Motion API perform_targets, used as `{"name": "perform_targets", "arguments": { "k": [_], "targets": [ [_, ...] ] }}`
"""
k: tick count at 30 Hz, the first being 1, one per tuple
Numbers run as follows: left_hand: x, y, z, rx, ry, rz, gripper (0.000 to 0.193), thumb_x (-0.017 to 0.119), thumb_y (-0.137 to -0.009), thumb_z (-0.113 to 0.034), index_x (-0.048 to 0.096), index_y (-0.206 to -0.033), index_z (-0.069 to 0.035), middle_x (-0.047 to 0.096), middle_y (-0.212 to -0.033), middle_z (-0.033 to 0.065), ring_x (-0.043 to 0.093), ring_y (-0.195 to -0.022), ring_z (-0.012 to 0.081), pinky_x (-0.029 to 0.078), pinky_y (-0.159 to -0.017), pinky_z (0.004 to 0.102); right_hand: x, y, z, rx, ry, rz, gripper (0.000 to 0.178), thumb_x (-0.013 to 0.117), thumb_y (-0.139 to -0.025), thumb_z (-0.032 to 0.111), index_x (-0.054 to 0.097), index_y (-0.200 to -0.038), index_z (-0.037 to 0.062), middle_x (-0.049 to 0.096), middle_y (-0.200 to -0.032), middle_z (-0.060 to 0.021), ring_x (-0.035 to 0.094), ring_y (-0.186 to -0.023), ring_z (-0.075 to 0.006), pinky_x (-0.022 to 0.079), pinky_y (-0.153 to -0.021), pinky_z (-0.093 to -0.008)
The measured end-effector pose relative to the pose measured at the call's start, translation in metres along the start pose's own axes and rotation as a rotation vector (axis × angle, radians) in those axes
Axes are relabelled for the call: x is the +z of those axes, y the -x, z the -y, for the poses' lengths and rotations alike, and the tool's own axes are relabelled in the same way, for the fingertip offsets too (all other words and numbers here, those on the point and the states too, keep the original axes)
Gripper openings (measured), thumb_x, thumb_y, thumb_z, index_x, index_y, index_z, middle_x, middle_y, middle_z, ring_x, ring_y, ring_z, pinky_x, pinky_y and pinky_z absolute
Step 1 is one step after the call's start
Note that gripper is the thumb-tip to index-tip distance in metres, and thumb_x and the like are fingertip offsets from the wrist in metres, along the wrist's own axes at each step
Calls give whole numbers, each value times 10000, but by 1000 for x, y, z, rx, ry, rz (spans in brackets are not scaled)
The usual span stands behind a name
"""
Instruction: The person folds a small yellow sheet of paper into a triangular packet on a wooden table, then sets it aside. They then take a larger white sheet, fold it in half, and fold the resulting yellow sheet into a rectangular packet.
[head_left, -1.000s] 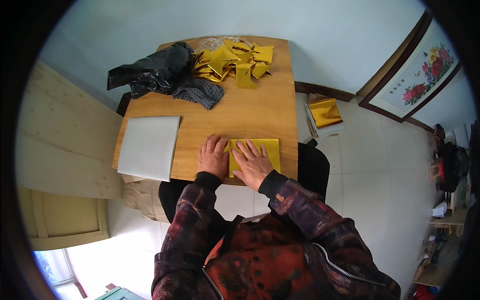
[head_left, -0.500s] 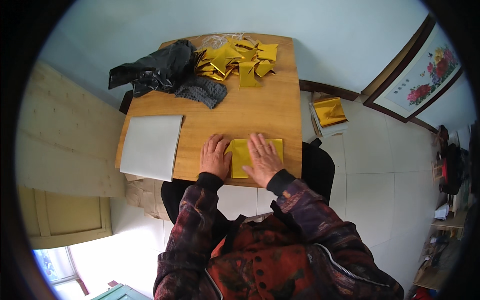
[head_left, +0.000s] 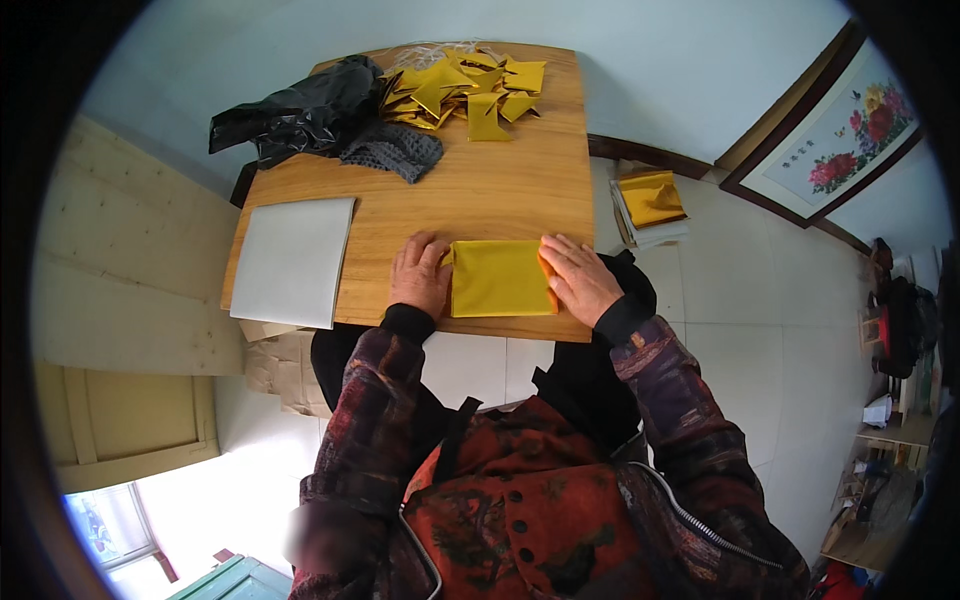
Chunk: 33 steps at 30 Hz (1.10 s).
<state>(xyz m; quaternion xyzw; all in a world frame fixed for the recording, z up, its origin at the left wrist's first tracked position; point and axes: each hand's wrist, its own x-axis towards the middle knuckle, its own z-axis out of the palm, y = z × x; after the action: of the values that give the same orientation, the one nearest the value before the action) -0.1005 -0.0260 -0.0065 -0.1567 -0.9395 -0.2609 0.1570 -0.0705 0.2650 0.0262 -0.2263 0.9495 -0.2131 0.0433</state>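
A rectangular piece of gold foil paper (head_left: 500,280) lies near the table's front edge, between my two hands. My left hand (head_left: 420,276) rests at its left side, the fingers bent and closed on that edge. At the opposite side, my right hand (head_left: 583,280) grips the right edge, where a narrow orange-tinted strip shows beside the fingers. Part of that edge is hidden under the hand.
A grey-white folder or board (head_left: 293,262) lies on the wooden table (head_left: 400,215) at left. Farther back are a black plastic bag (head_left: 310,112), dark textured cloth (head_left: 400,150) and a heap of folded gold pieces (head_left: 450,88). A gold-topped stack (head_left: 651,198) stands on the floor at right.
My right hand has slid from the top of the gold paper to its right edge, uncovering its surface. The left hand stays at the left side. The whole view has shifted slightly.
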Motion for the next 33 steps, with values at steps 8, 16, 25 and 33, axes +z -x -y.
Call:
{"name": "perform_targets", "arguments": {
  "k": [8,16,25,33],
  "targets": [
    [-3,0,-3,-3,-30,6,275,663,-852,-157,617,-1122,-125,536,-1293,109,488,-1214,347,405,-1014,432,6,3,12,-92,30,-39,474,499,-965,211,428,-1413,74,328,-1543,-48,259,-1445,-246,226,-1167,-461],
    [-14,1,-30,173,-260,-43,313,651,-827,-169,616,-1133,-108,504,-1350,90,424,-1311,314,342,-1067,485,8,2,9,-52,122,9,511,549,-946,231,425,-1431,128,322,-1548,-15,250,-1447,-214,202,-1166,-492],
    [-11,34,-53,146,-98,375,699,654,-851,-429,395,-1453,-189,305,-1551,93,259,-1443,314,230,-1158,496,6,4,14,-37,153,7,505,548,-944,245,436,-1424,133,327,-1547,-3,273,-1437,-214,212,-1156,-508],
    [-27,33,-49,205,-51,482,842,740,-759,-496,385,-1468,-212,255,-1575,94,204,-1461,341,189,-1167,527,-5,8,18,-38,157,49,487,516,-924,120,449,-1406,108,380,-1516,-42,337,-1405,-243,265,-1138,-480]
  ]
}}
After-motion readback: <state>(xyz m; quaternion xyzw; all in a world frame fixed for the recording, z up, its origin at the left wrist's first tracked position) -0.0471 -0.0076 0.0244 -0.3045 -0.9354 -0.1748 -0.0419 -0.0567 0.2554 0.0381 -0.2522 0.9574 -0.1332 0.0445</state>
